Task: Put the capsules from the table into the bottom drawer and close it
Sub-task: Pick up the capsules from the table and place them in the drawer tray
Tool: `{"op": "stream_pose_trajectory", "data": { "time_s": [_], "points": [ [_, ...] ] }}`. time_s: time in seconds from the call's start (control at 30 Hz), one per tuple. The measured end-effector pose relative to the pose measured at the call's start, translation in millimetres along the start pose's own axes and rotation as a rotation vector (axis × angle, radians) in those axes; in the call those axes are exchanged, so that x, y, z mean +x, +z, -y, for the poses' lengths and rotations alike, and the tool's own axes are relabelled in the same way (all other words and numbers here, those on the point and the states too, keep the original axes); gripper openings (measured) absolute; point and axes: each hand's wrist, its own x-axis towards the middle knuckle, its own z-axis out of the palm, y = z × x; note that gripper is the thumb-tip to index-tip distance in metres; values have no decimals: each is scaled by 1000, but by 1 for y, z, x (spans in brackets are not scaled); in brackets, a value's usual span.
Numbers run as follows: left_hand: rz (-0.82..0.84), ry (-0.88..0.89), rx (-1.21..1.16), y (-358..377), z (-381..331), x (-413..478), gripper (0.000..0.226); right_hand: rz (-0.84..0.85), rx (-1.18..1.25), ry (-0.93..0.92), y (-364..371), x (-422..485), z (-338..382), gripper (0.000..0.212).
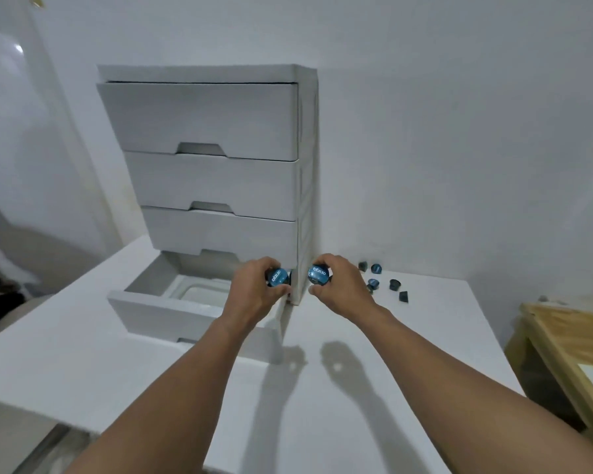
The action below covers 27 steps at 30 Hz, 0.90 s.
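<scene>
A white drawer unit (213, 121) stands on the white table (373, 354). Its bottom drawer (171, 313) is pulled out, and a white tray lies inside. My left hand (254, 292) grips a blue capsule (275, 276) above the drawer's right side. My right hand (343, 285) grips another blue capsule (319, 275) just right of the unit's front corner. Several dark blue capsules (384, 282) lie scattered on the table to the right of the unit, beyond my right hand.
The three upper drawers are pushed in. A wall stands close behind the unit and the table. A wooden piece of furniture (568, 340) sits at the right, below the table's edge. The table's front edge runs near my forearms.
</scene>
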Motion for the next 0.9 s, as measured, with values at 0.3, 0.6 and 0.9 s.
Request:
{"op": "stream_pose_trajectory", "data": {
  "time_s": [0.3,0.6,0.9],
  "points": [
    [36,29,-1,-81,106,24,30,-37,12,14,111,23,81,33],
    [56,24,1,-118,197,55,18,11,-44,14,193,62,114,27],
    [120,-29,113,-108,264,123,28,79,-66,34,264,148,96,35]
  ]
}}
